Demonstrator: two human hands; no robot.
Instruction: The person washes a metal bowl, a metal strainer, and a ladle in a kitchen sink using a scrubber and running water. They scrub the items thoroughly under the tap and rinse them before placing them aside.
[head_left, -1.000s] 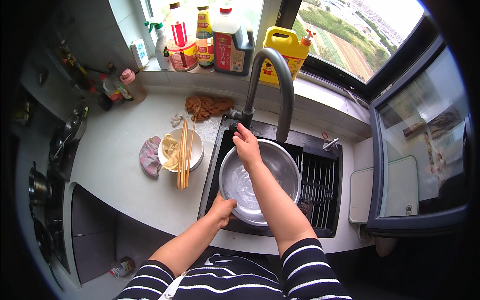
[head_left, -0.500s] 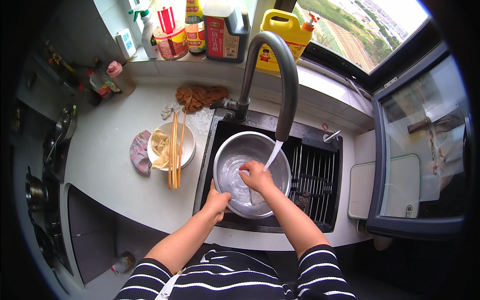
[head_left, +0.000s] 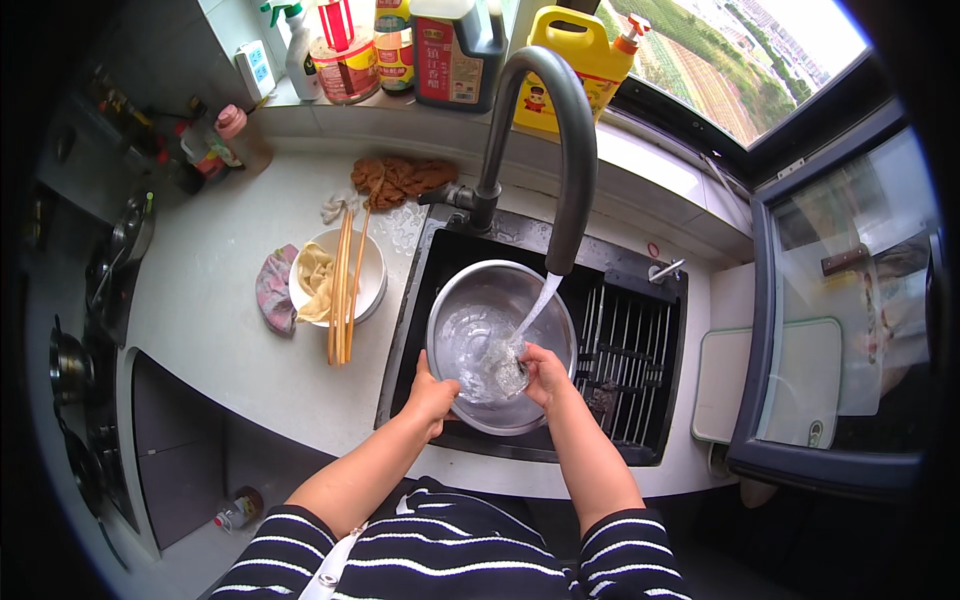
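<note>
Holding one basin (head_left: 462,300) by its lower-left rim, my left hand (head_left: 432,398) is closing thumb and fingers around the metal. My right hand (head_left: 543,375) is pinching the edge of one glossy, crumpled-looking wad (head_left: 508,368) inside the basin, under running water (head_left: 540,305). The basin, round and silvery, is sitting in one black sink (head_left: 432,255). On my feed, one curved faucet (head_left: 575,150) is arching over its right rim; one barred rack (head_left: 625,357) is flanking it. Leftward, one white bowl (head_left: 372,270) is supporting at least three wooden chopsticks (head_left: 340,290).
</note>
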